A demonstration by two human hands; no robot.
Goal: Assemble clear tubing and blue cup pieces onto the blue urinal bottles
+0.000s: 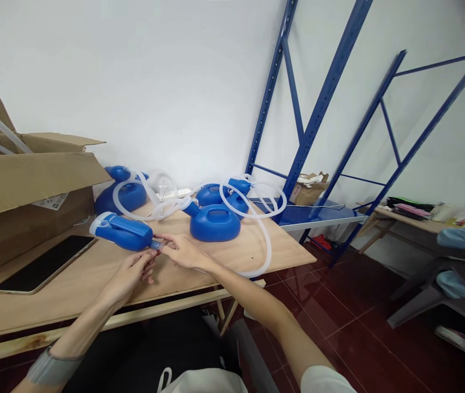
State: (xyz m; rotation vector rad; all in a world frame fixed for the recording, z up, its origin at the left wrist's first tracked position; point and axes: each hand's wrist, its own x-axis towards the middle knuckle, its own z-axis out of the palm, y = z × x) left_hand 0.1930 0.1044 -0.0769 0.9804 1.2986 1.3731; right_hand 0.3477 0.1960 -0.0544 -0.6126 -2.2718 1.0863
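Note:
A blue plastic part (128,232) with a whitish cap on its left end lies tilted just beyond my hands. From its right end a short clear connector (155,245) sticks out. My left hand (140,266) pinches at the near side of this connector, fingers bent. My right hand (181,251) has its fingers closed round the connector's right end, where clear tubing seems to begin. A blue bottle with a handle (215,224) stands just beyond my right hand, and a clear tube (268,245) curves down over the table's edge to its right.
An open cardboard box (31,183) fills the left side, with a dark tablet (46,263) before it on the wooden table (232,256). More blue bottles (130,196) with coiled tubes stand by the wall. Blue metal shelving (322,213) and a grey chair (453,278) are at the right.

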